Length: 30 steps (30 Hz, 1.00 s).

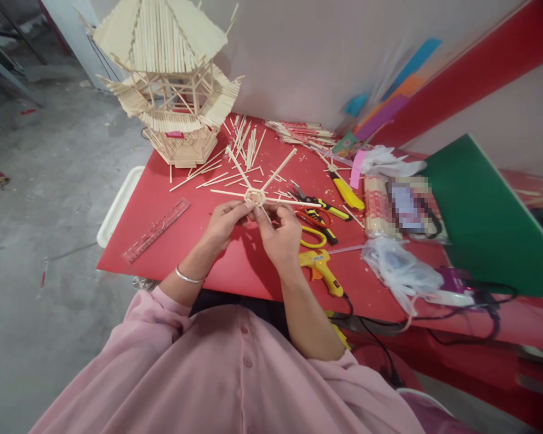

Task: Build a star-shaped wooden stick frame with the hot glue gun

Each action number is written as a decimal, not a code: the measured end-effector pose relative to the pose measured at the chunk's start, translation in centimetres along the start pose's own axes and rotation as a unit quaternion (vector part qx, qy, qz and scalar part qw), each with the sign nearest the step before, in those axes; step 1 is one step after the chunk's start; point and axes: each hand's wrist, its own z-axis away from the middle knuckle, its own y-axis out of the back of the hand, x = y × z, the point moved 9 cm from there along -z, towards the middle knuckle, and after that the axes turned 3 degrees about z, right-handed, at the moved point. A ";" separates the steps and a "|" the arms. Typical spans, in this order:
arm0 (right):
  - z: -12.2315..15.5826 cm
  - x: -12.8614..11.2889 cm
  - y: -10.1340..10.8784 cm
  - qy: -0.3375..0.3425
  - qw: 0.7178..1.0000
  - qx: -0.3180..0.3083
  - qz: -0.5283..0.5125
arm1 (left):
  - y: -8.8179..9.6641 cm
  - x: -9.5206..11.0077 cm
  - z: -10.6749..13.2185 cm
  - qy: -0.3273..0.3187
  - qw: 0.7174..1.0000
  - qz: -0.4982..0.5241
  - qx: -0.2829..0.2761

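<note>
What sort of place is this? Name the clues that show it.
Probably a craft workshop: a stick-built pagoda model on a red table, loose sticks, a glue gun, and both hands holding a stick frame.

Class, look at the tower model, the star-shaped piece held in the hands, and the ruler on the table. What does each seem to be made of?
Tower model: pale, unpainted wood or bamboo sticks, matt, with visible slats.
Star-shaped piece: the same pale sticks, joined at a small hub.
Ruler: probably clear plastic; the red table shows through it.

Pink buttoned garment with sleeves pushed up, thin silver bangle (pixel 189 277) on the left wrist.
</note>
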 end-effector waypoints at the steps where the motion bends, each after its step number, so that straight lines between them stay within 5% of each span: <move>1: 0.0 0.0 0.0 0.003 1.000 0.002 0.002 | -0.1 0.1 0.0 0.000 1.000 -0.003 -0.002; 16: 0.2 0.8 -0.5 -0.035 0.996 -0.033 -0.071 | -0.8 1.1 0.4 -0.031 0.999 -0.041 -0.013; 30: 0.4 2.4 -2.4 -0.148 0.944 -0.100 -0.278 | -0.5 0.3 0.2 -0.021 0.999 -0.027 -0.030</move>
